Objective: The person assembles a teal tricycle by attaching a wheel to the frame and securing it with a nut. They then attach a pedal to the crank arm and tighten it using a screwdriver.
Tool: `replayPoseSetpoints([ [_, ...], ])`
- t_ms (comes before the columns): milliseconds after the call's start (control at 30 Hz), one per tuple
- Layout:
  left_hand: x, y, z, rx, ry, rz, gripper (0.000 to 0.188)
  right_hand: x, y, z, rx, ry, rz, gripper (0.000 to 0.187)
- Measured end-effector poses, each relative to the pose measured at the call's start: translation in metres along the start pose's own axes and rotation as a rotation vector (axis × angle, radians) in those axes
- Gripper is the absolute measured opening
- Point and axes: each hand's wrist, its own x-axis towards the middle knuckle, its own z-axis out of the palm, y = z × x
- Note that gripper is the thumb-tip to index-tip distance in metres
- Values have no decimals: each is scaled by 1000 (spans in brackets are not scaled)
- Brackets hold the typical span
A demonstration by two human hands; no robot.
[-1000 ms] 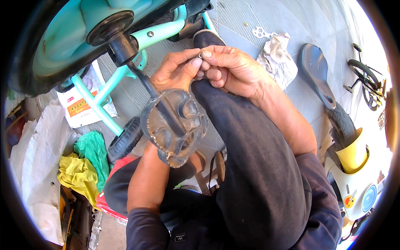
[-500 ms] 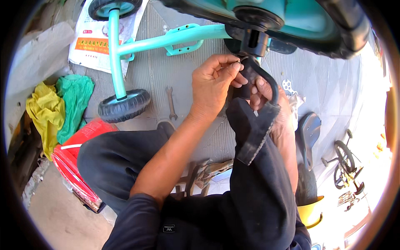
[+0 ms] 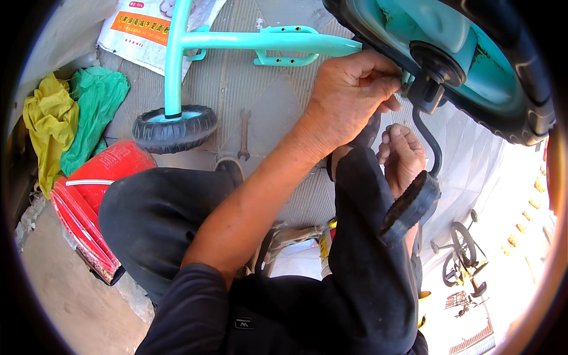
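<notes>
A child's tricycle with a turquoise frame (image 3: pixel 248 41) lies in front of me. Its large front wheel (image 3: pixel 500 89) has a black tyre and fills the upper right. My left hand (image 3: pixel 352 97) reaches in beside the hub, its thumb and fingers pinched near the fork end; whatever they hold is hidden. Below it, my right hand (image 3: pixel 404 157) is held with curled fingers and the thumb against them, and I cannot make out anything in the pinch. A bent black crank (image 3: pixel 431 139) runs from the hub past this hand to a black pedal (image 3: pixel 410 208), which covers part of my right wrist.
An open-ended wrench (image 3: pixel 244 135) lies on the ridged grey floor near a small rear wheel (image 3: pixel 175 129). At left are a red container (image 3: pixel 97 189), yellow cloth (image 3: pixel 50 127) and green cloth (image 3: pixel 94 112). A printed sack (image 3: pixel 139 44) lies beyond; another small tricycle (image 3: pixel 464 251) stands at right.
My left hand has moved up and right to the hub. The right hand has drawn apart from it, lower down. The wheel, crank and pedal appear farther right, and the view has shifted.
</notes>
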Motion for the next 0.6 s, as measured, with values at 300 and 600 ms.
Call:
replayPoseSetpoints([
  [300, 0, 5, -2, 67, -37, 46, 17, 2, 8, -5, 39, -6, -11, 17],
  [600, 0, 7, -3, 83, -46, 78, 17, 0, -22, 4, -46, 71, -266, 18],
])
